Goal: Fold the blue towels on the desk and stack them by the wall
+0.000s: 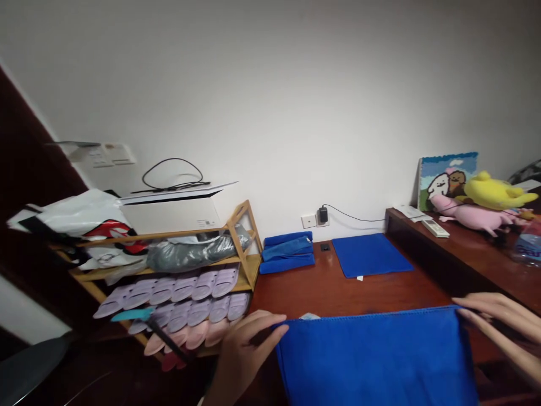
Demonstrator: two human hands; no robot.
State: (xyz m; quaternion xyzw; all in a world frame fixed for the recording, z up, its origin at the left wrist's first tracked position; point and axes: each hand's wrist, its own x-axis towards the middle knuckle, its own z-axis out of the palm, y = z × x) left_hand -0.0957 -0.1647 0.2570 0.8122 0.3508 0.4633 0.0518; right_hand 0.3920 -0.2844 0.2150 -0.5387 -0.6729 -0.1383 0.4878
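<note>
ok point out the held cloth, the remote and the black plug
Held cloth (pixel 374 361): head view, middle of its visible face
Remote (pixel 435 228): head view, middle of its body
Black plug (pixel 323 215): head view, middle of its front

Both hands (pixel 247 349) pinching blue cloth (pixel 372 361) by corners, slippers (pixel 185 286) on rack (pixel 252 268)
</note>
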